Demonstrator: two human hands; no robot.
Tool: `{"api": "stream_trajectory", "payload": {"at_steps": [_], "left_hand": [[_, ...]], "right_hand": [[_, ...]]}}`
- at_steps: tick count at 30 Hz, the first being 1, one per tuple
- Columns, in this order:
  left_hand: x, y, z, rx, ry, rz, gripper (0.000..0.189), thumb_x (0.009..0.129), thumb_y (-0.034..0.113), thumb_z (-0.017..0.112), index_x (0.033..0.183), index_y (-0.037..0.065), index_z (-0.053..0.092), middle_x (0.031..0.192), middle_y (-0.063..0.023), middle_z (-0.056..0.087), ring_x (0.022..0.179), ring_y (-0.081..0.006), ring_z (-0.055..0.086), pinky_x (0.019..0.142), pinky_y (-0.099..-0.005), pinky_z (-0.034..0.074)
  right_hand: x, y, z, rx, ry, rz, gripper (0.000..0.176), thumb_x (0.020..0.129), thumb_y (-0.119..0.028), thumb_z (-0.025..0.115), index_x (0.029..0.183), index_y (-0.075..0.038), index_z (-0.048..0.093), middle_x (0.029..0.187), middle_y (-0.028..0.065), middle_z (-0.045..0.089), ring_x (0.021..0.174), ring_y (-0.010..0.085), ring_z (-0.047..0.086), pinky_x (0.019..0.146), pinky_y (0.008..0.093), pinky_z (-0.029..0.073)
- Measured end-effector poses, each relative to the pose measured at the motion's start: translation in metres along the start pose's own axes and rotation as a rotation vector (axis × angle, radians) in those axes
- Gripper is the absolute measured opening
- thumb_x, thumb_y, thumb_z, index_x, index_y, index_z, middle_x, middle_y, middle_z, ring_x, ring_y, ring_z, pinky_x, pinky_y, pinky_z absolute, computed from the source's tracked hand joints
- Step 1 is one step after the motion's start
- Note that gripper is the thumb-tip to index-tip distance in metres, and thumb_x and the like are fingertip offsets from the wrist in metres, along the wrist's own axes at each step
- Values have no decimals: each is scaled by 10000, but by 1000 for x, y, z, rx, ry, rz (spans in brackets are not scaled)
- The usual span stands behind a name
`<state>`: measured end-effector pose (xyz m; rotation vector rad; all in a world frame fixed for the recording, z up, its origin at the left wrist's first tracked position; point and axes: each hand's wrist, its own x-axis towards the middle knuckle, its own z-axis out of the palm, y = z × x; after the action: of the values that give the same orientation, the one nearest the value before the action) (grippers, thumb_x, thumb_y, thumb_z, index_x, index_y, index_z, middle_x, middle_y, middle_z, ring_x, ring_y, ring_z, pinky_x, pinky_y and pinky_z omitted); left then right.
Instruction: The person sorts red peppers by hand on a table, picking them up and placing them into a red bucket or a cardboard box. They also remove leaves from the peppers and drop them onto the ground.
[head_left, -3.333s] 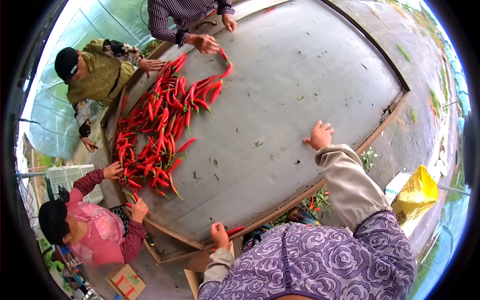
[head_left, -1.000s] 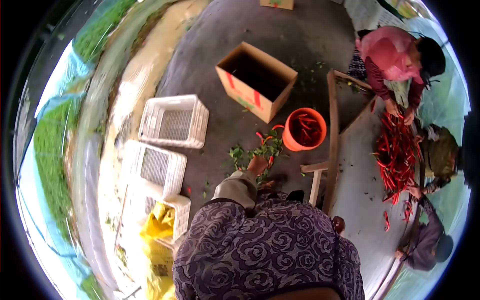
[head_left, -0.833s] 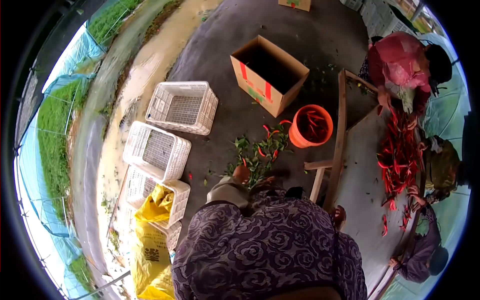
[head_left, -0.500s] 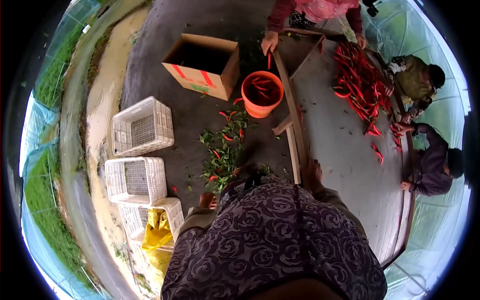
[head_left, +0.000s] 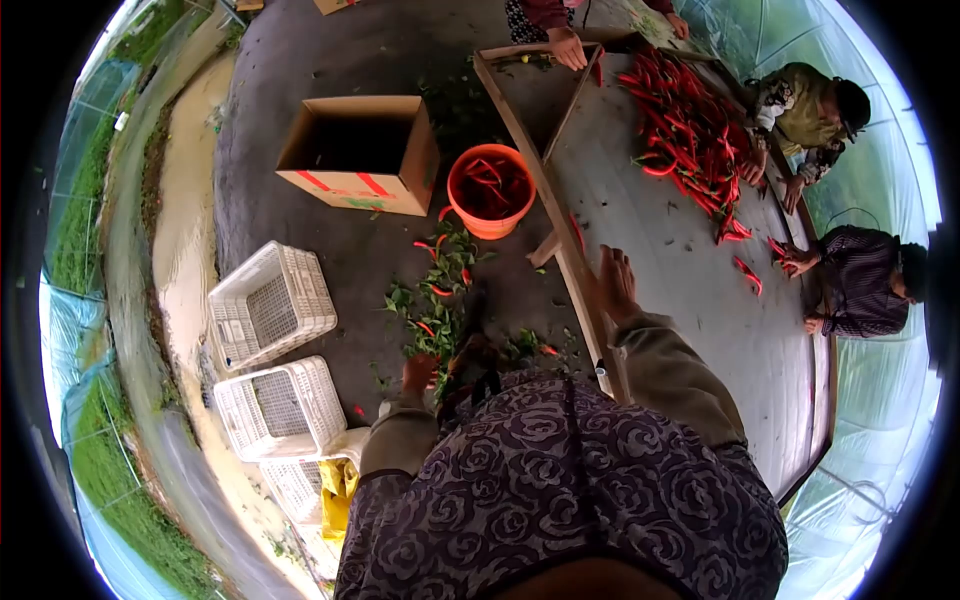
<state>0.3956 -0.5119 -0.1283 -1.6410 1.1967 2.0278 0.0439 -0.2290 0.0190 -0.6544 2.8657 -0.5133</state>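
Observation:
My right hand [head_left: 618, 283] is open with its fingers stretched out, at the wooden edge [head_left: 566, 235] of the grey sorting table; it holds nothing. My left hand [head_left: 420, 374] hangs low beside my apron [head_left: 560, 470], its fingers partly visible and seemingly apart, with nothing plain in them. Just past it, green leaves with several red chili peppers [head_left: 440, 290] lie on the dark ground. An orange bucket [head_left: 492, 228] holding red chilies stands by the table. Across the table is a large heap of red chilies [head_left: 690, 145].
An open cardboard box [head_left: 385, 190] stands left of the bucket. White plastic crates [head_left: 320, 300] line the left side, with a yellow bag [head_left: 338, 495] on one. Co-workers [head_left: 860, 280] sort chilies at the far edge; another person's hand [head_left: 567, 48] rests at the frame's corner.
My right hand has moved forward along the table edge, fingers extended. The view has shifted. The person at the top no longer holds a chili over the bucket; that hand is at the frame.

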Motion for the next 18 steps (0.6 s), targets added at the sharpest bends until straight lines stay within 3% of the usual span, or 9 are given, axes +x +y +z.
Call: {"api": "stream_trajectory", "payload": {"at_steps": [2, 4, 8, 10, 13, 15, 17, 18], "left_hand": [[14, 17, -2, 115, 40, 26, 222, 954, 220, 540, 788, 79, 582, 623, -45, 504, 463, -154, 410, 405, -341, 298], [49, 20, -16, 178, -149, -59, 198, 933, 196, 587, 804, 47, 606, 623, -49, 526, 474, -154, 439, 417, -350, 348], [76, 62, -15, 276, -100, -78, 185, 925, 191, 582, 832, 41, 635, 615, -56, 564, 489, -169, 514, 441, -366, 412], [92, 90, -8, 472, 37, 3, 182, 910, 179, 569, 848, 26, 646, 618, -77, 602, 518, -196, 583, 466, -386, 454], [247, 25, -60, 909, -163, 323, 196, 905, 188, 550, 865, 29, 658, 624, -86, 614, 550, -208, 621, 496, -395, 483], [242, 98, -7, 867, -63, 133, 194, 906, 194, 545, 831, 38, 632, 604, -89, 591, 528, -208, 592, 491, -391, 472], [291, 109, 10, 939, -188, 174, 216, 925, 213, 524, 799, 52, 592, 578, -78, 553, 485, -205, 548, 466, -397, 438], [305, 118, 29, 689, -132, 110, 209, 929, 206, 527, 790, 58, 576, 575, -61, 526, 477, -187, 515, 453, -386, 413]], "right_hand": [[37, -13, 10, 9, 98, 31, 618, 801, -283, 691, 1291, 12, 458, 1218, 218, 541, 1132, 417, 511, 947, 504, 424], [68, -30, 12, 2, 62, 62, 628, 790, -267, 715, 1297, 2, 459, 1271, 209, 514, 1194, 402, 476, 1000, 496, 390], [113, -41, 56, -111, 54, 78, 730, 758, -261, 768, 1352, -16, 423, 1409, 208, 435, 1318, 388, 399, 1098, 507, 316], [118, -42, 74, -113, 31, 101, 724, 759, -262, 767, 1350, -17, 427, 1426, 220, 418, 1339, 391, 378, 1110, 509, 303], [124, -44, 81, -129, 5, 168, 670, 777, -250, 747, 1329, -10, 451, 1426, 247, 415, 1346, 403, 372, 1110, 516, 306], [122, -37, 86, -176, 38, 88, 620, 793, -232, 724, 1307, 1, 469, 1410, 253, 432, 1336, 412, 383, 1108, 519, 309], [125, -40, 82, -189, 0, 101, 605, 796, -215, 710, 1302, 14, 470, 1399, 259, 442, 1327, 419, 391, 1112, 517, 305], [127, -42, 82, -193, -10, 115, 613, 791, -213, 711, 1303, 18, 467, 1400, 261, 439, 1332, 420, 385, 1113, 517, 302]]}}
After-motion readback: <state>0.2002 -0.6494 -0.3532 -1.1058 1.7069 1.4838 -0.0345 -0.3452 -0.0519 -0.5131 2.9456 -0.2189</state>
